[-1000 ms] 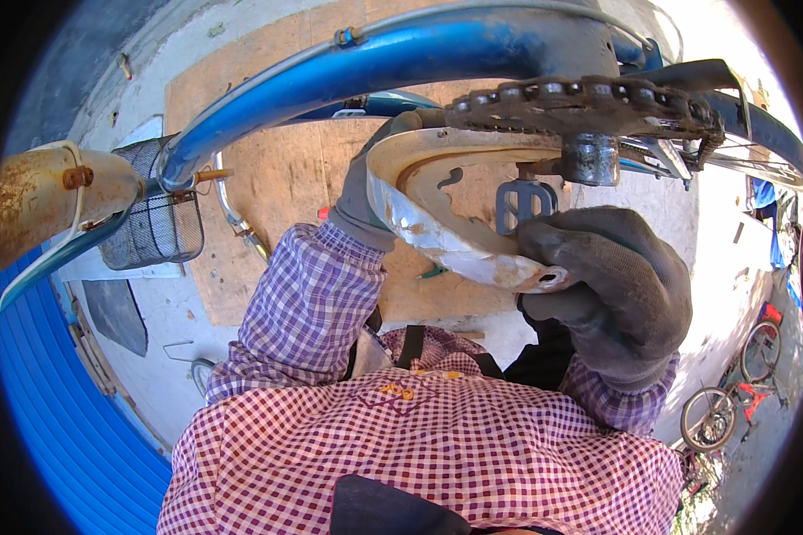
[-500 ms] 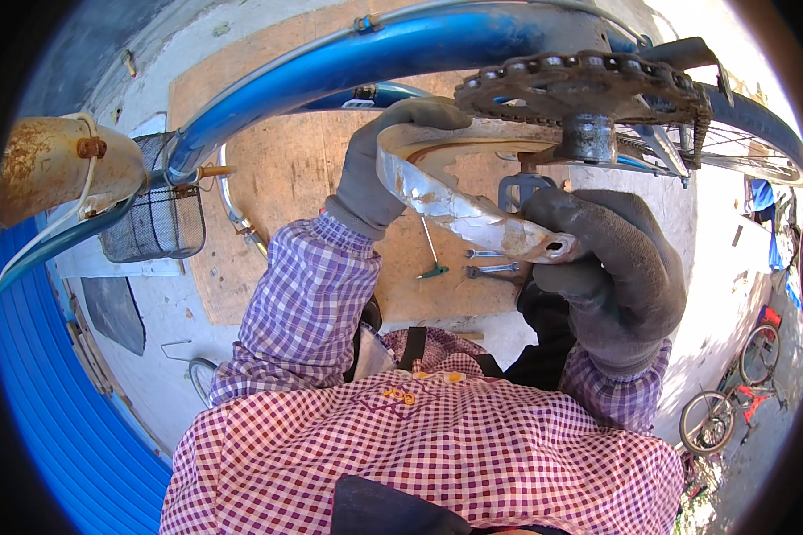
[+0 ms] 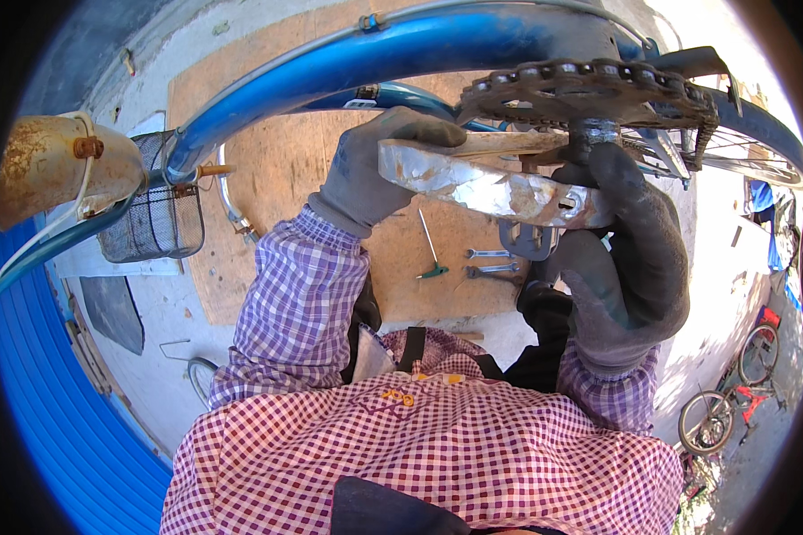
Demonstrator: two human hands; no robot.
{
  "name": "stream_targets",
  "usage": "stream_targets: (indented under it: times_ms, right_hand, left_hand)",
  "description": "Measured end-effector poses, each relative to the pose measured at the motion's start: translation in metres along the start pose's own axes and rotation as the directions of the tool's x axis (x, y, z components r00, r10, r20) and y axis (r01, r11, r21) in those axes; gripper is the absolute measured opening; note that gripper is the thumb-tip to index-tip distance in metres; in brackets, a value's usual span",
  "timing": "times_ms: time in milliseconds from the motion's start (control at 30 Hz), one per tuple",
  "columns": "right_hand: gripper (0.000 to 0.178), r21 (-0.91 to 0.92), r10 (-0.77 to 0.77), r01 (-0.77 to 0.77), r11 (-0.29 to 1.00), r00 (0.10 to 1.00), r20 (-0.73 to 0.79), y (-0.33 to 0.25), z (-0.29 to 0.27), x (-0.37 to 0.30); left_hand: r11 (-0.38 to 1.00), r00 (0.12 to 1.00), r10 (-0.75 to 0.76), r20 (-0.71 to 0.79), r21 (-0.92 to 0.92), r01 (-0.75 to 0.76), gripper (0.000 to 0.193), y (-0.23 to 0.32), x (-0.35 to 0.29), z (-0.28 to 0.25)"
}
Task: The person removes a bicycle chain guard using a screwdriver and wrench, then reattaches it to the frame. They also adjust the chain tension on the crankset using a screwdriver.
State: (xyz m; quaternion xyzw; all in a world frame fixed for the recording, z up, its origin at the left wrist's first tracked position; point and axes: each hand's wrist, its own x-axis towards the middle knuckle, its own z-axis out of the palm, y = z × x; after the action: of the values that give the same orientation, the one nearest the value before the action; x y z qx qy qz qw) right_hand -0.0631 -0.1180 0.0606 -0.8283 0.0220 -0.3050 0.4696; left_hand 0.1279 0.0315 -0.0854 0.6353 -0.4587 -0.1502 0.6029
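Note:
Both my hands wear grey gloves. A worn silver chain guard (image 3: 491,189), with rust and peeling patches, runs between them below the bicycle's chainring (image 3: 598,85). My left hand (image 3: 370,169) is closed round its left end, thumb along the top. At the right end, my right hand (image 3: 642,259) wraps the guard between bent fingers and thumb, with one finger reaching up beside the greasy metal axle end (image 3: 595,132). The chain sits on the toothed chainring. Behind the guard, a dark pedal (image 3: 528,239) shows in part.
The blue bicycle frame (image 3: 330,67) crosses above my hands, with a rusty tube (image 3: 62,169) at left and a wheel (image 3: 758,129) at right. On the board (image 3: 241,294) lie a green-handled tool (image 3: 434,270) and wrenches (image 3: 493,267). A black mesh basket (image 3: 156,214) stands left.
The chain guard has tipped so its outer face shows more, and its right end has risen toward the axle. My right hand moved up with it; my left hand shifted slightly down and left.

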Motion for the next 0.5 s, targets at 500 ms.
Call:
stream_targets:
  times_ms: [500]
  right_hand:
    - [0.035,0.405,0.71,-0.617,0.675,0.692,-0.131,-0.003,0.017,-0.03]
  left_hand:
    - [0.929,0.928,-0.369,-0.048,-0.036,0.368,0.049,-0.001,0.003,0.003]
